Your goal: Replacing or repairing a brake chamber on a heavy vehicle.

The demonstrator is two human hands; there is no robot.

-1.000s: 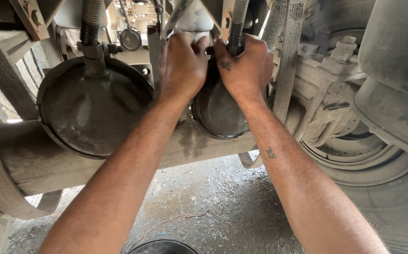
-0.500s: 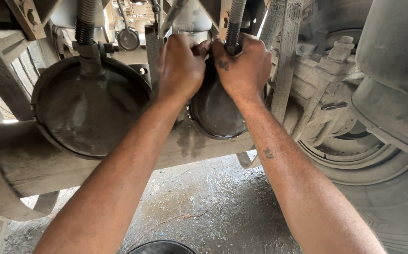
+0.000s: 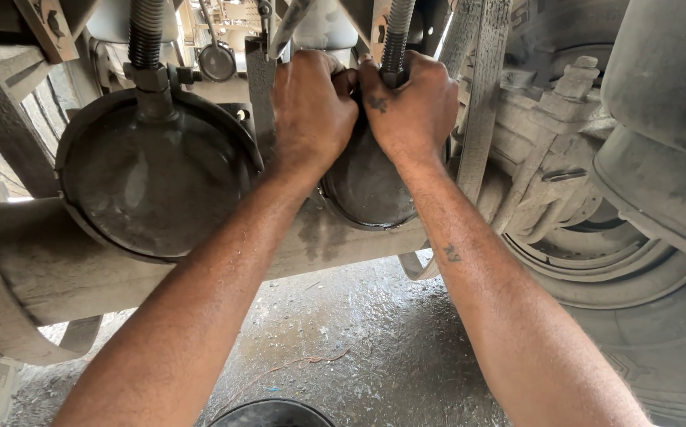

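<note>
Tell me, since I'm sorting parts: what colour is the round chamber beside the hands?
Dusty grey-brown round chamber, seen best in the head view.

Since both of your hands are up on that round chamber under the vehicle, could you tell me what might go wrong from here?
Two risks seem likely. The left hand and right hand are squeezed between the right round chamber, a corrugated hose and a metal bracket, so a slip could pinch fingers. The dusty chamber may also slip from the grip and drop toward the wet concrete floor.
</note>
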